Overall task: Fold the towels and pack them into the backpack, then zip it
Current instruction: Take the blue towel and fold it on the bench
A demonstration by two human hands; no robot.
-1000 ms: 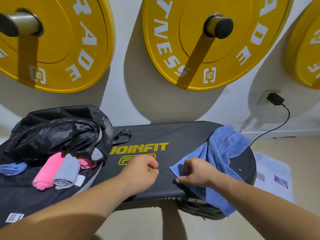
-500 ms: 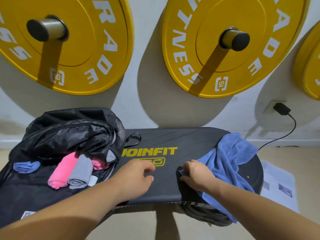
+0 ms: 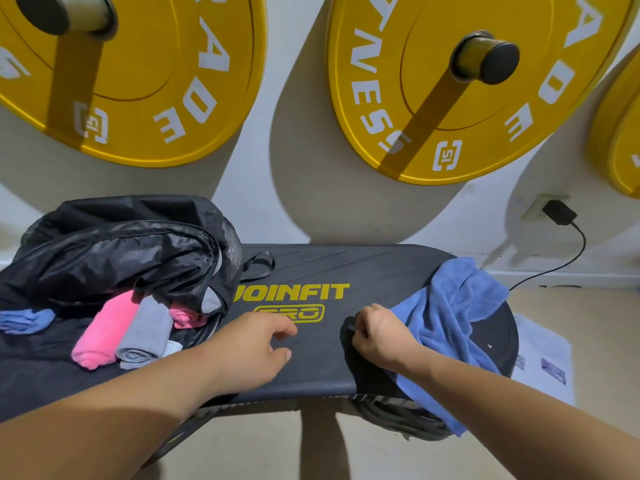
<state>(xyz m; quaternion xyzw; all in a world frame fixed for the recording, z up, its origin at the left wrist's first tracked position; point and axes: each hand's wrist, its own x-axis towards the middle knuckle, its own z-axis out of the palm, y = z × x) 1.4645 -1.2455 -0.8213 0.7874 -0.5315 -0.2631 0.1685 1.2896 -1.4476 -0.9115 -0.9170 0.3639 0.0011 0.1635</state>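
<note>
So the right hand (image 3: 377,341) is pinching the near corner of the blue towel (image 3: 453,306), fingers curled tight around the edge. The left hand (image 3: 256,344) is hovering just beside it over the bench (image 3: 311,268), fingers loosely curled and holding nothing. The towel is lying bunched up on the right end of the bench, and a good chunk of it is hanging over the front edge toward the floor. That's the bit that's worrying me. With only one corner being held and the rest all rumpled, any tug to spread it out is probably dragging the dangling part further off. Then the whole thing could be sliding to the floor, or snagging on the dark coiled stuff (image 3: 398,414) sitting under the bench edge. Flat space is also looking tight, since the backpack (image 3: 121,251) is taking up the left end, lying open with a pink roll (image 3: 104,330) and a grey roll (image 3: 145,337) sitting side by side at its mouth. If the towel is getting flapped open toward that side, it might be knocking those rolls out, because they're looking like they're just resting there and not tucked in deep. I'd be getting the left hand onto a second corner before pulling anything.
</note>
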